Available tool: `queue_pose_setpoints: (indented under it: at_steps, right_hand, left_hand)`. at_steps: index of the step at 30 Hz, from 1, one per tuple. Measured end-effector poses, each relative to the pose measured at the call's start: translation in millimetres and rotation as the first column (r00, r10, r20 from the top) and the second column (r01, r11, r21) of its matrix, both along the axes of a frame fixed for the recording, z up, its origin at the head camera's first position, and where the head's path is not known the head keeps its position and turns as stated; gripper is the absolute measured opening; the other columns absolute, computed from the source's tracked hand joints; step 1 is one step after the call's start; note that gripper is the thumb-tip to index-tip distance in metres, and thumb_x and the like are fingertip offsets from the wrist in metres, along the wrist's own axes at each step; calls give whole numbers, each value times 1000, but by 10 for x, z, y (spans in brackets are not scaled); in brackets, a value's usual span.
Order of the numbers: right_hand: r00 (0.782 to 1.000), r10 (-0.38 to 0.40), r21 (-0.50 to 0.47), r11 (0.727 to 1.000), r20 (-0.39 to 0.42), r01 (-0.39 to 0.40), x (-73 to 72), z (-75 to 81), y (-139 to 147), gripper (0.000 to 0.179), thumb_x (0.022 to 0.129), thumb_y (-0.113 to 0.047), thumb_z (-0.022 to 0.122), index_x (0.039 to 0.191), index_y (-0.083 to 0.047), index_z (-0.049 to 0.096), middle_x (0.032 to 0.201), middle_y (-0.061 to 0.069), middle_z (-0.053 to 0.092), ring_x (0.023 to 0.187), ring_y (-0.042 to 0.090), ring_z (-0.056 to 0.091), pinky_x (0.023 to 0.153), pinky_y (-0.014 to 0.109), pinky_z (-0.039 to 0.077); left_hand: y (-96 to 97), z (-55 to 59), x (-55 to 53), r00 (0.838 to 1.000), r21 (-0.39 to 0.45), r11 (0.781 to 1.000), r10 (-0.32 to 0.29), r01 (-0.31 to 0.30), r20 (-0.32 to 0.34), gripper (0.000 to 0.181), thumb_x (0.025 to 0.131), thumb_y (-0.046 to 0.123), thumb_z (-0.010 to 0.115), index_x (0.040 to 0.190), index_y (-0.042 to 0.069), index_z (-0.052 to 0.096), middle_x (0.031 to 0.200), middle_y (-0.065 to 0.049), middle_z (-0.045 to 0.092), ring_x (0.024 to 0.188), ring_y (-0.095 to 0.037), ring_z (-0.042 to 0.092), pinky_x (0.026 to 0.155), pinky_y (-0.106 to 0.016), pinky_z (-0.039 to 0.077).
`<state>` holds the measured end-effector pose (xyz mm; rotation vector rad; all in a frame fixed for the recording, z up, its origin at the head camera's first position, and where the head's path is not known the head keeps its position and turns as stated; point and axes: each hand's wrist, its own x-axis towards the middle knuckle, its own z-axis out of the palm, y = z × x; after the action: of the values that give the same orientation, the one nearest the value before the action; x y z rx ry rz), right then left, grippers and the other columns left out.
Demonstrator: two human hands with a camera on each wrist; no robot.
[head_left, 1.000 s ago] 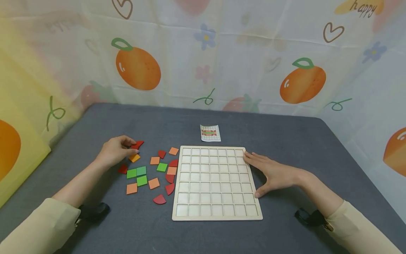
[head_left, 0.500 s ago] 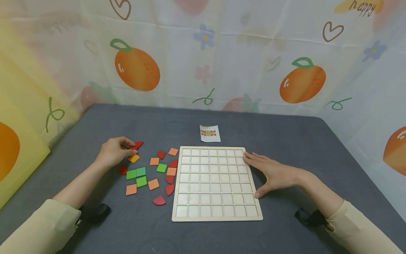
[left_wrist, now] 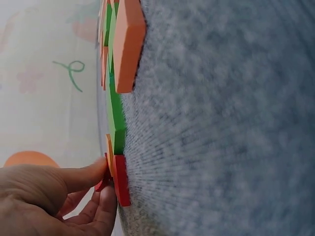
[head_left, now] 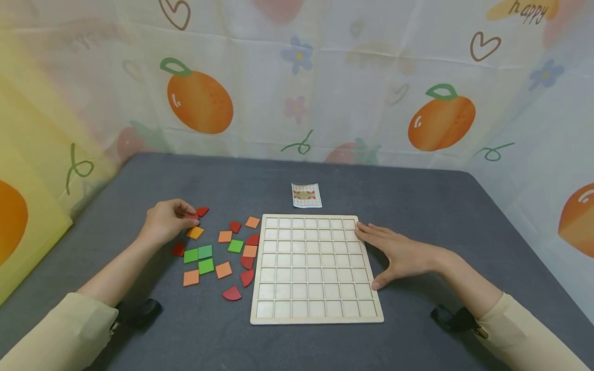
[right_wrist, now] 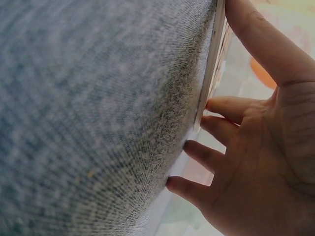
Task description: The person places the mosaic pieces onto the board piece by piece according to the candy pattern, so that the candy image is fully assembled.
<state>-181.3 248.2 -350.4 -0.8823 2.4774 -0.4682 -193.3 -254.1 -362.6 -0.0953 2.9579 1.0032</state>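
At the far left of the pile, my left hand [head_left: 168, 221] pinches a red tile [head_left: 192, 217] between thumb and fingers. The left wrist view shows the same red tile [left_wrist: 102, 185] partly hidden by the fingertips. Another red tile [head_left: 202, 212] lies just beyond those fingers, and a yellow-orange tile [head_left: 195, 233] lies just below them. My right hand [head_left: 399, 251] rests with spread fingers along the right edge of a pale wooden grid board [head_left: 317, 323]. In the right wrist view, its thumb and fingers touch the board's edge [right_wrist: 211, 69].
Between the left hand and the board lie several loose tiles: green squares [head_left: 205, 266], orange squares [head_left: 224, 270] and red quarter-round pieces [head_left: 232, 293]. A small printed pattern card [head_left: 306, 196] lies beyond the board. A patterned cloth [head_left: 297, 103] hangs behind the dark table [head_left: 394, 185].
My left hand has shifted very slightly left, and a small gap now shows between the pinched red tile and the red tile beyond it. The right hand keeps its place on the board.
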Motion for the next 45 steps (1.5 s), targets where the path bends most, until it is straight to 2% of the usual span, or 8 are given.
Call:
queue_pose_setpoints:
  at_steps: [6,13,21,27,33,38,41,45]
  right_hand:
    - [1000,3,3,1000,-4,-3,-8,6,-10,124,69,-62,79,159,-9,13,169,11,3,155,42,3,118,68,12]
    - [1000,3,3,1000,-2,-3,-10,17,-19,123,70,-61,80,159,-9,13,169,11,3,155,43,3,118,68,13]
    - [1000,3,9,1000,-5,-3,-18,32,-21,124,69,-61,80,159,-8,13,169,12,3,155,43,4,117,69,13]
    - [1000,3,11,1000,-11,-2,-24,22,-9,124,69,-63,79,159,-9,13,169,11,3,155,43,5,118,68,13]
    - [1000,0,10,1000,-9,0,-10,8,-1,124,69,-63,79,159,-9,14,169,11,4,154,43,5,117,69,13]
    - [1000,2,10,1000,-12,-2,-5,4,-4,123,69,-63,79,159,-8,14,169,12,5,154,43,6,117,69,13]
    - [1000,5,8,1000,-10,-5,-3,3,-4,123,70,-63,78,159,-8,14,169,12,5,154,44,6,117,69,13]
    - [1000,6,10,1000,-16,-6,-1,-1,5,123,69,-64,78,159,-9,14,169,13,5,154,44,6,116,70,14]
  left_hand:
    - [8,48,28,1000,25,1000,2,-1,-26,30,90,21,73,110,0,65,105,-23,71,93,-31,62,68,-26,45]
    - [92,135,29,999,19,1000,-22,23,-48,28,90,23,72,111,4,70,104,-19,73,90,-28,66,68,-25,49]
    - [364,239,112,993,76,990,-120,121,-17,20,93,21,68,109,9,69,104,-13,68,95,-27,62,72,-30,49]
    - [585,284,173,983,114,977,-182,182,-10,18,92,20,69,108,10,69,107,-13,68,94,-25,65,70,-29,49]
    - [741,258,216,977,172,963,-211,208,2,23,93,18,69,113,9,70,107,-12,70,95,-24,66,70,-29,49]
    - [859,217,248,977,241,950,-210,200,18,27,90,18,72,113,6,64,102,-13,68,90,-20,65,71,-29,49]
    - [932,189,250,978,253,947,-207,197,11,26,88,18,74,109,6,65,100,-12,69,89,-20,64,70,-29,49]
    - [1018,158,242,973,254,941,-232,224,1,22,89,17,73,109,9,71,99,-9,72,91,-19,64,71,-28,50]
